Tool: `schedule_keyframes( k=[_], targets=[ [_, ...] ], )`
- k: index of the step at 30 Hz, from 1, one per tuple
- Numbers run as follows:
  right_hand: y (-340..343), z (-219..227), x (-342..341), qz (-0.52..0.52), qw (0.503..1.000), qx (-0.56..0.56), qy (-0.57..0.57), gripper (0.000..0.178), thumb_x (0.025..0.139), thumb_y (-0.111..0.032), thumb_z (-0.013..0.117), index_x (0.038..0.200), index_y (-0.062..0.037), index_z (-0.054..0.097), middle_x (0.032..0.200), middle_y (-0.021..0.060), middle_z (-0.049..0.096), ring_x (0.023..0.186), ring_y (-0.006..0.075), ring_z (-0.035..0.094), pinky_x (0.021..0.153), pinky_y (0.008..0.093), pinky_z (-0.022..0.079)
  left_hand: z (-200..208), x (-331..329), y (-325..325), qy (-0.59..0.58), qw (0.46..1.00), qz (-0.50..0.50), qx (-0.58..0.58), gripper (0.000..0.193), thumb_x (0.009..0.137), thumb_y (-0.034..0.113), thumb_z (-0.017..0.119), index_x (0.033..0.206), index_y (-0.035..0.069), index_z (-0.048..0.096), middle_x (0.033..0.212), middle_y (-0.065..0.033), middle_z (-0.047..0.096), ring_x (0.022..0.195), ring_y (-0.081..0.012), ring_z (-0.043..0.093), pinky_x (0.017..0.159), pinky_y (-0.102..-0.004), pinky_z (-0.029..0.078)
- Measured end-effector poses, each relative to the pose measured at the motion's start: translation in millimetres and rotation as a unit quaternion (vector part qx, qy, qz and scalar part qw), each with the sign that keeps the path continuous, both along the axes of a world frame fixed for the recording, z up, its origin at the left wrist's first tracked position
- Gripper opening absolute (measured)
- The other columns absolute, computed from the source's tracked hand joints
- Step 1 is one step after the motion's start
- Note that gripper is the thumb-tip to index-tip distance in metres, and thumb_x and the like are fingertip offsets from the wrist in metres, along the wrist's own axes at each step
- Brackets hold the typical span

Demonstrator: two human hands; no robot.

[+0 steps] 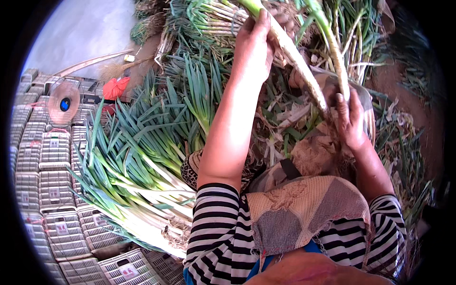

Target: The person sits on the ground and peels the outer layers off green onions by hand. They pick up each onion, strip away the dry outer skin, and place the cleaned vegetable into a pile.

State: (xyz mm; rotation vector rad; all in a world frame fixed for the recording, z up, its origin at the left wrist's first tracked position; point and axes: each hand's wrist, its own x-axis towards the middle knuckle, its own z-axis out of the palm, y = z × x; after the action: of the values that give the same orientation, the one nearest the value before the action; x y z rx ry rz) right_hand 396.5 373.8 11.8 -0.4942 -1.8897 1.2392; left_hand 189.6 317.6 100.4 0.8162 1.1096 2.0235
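In my left hand (260,40), far up in the view, is a long leek (298,64) with a soil-smeared white shank. My thumb lies along it and the fingers curl round it. The leek slants down to the right, its root end close to my other hand. My right hand (350,121) closes on the lower end of a second leek (335,50), which leans up and to the left. Below both hands, loose peelings (294,114) and dry leaf scraps lie around my lap. A patchwork apron (304,204) covers my front.
Cleaned leeks (142,175) with green tops and white shanks are heaped at my left. Unpeeled leeks (218,19) lie at the far side. Stacked plastic crates (57,190) fill the left edge, with a straw hat (65,102) and a red bag (115,88) by them.
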Motion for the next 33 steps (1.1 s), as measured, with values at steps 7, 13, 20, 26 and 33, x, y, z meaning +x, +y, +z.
schedule_keyframes(
  k=[7,13,20,26,33],
  targets=[
    [78.3,-16.3,0.2,-0.068,0.995,-0.027,-0.074,0.027,0.093,-0.023,0.045,0.105,0.0004,0.049,0.078,0.0054,0.053,0.069,0.0118,0.048,0.060,0.0245,0.040,-11.4,-29.0,-46.2,0.016,0.991,0.108,-0.081,0.033,0.089,0.024,0.052,0.109,-0.002,0.049,0.090,-0.0113,0.059,0.085,-0.0220,0.058,0.076,-0.0357,0.048],
    [174.7,-13.2,-61.0,-0.173,0.922,0.296,-0.178,0.047,0.089,-0.032,0.051,0.122,-0.0001,0.044,0.116,0.0252,0.048,0.107,0.0336,0.049,0.089,0.0399,0.041,-30.5,-40.2,-95.3,0.021,0.984,0.120,-0.128,0.040,0.087,0.026,0.055,0.113,-0.003,0.048,0.096,-0.0114,0.058,0.088,-0.0219,0.058,0.079,-0.0372,0.047],
    [-25.6,53.7,-177.7,0.292,0.953,-0.053,-0.062,0.046,0.083,-0.031,0.062,0.112,0.0028,0.051,0.102,0.0135,0.058,0.096,0.0161,0.054,0.086,0.0275,0.042,-40.1,-37.7,-142.4,0.069,0.972,0.082,-0.211,0.043,0.088,0.025,0.055,0.117,-0.005,0.045,0.104,-0.0095,0.056,0.092,-0.0183,0.057,0.084,-0.0308,0.046],
    [-77.1,53.2,-238.4,0.442,0.864,-0.238,-0.033,0.032,0.081,-0.020,0.065,0.103,0.0009,0.053,0.084,0.0064,0.061,0.073,0.0095,0.058,0.064,0.0218,0.050,-23.5,-48.8,-181.3,0.207,0.887,0.077,-0.405,0.049,0.088,0.042,0.048,0.108,-0.002,0.054,0.094,-0.0076,0.059,0.088,-0.0163,0.056,0.079,-0.0293,0.044],
    [-130.8,16.9,-256.6,0.360,0.926,0.027,-0.110,0.033,0.079,-0.024,0.065,0.098,0.0005,0.054,0.079,0.0075,0.061,0.070,0.0117,0.057,0.064,0.0257,0.047,-32.7,-86.1,-218.5,-0.188,0.946,0.165,-0.206,0.034,0.088,0.027,0.053,0.107,-0.002,0.053,0.088,-0.0068,0.058,0.068,-0.0142,0.052,0.058,-0.0270,0.040]
  ],
)
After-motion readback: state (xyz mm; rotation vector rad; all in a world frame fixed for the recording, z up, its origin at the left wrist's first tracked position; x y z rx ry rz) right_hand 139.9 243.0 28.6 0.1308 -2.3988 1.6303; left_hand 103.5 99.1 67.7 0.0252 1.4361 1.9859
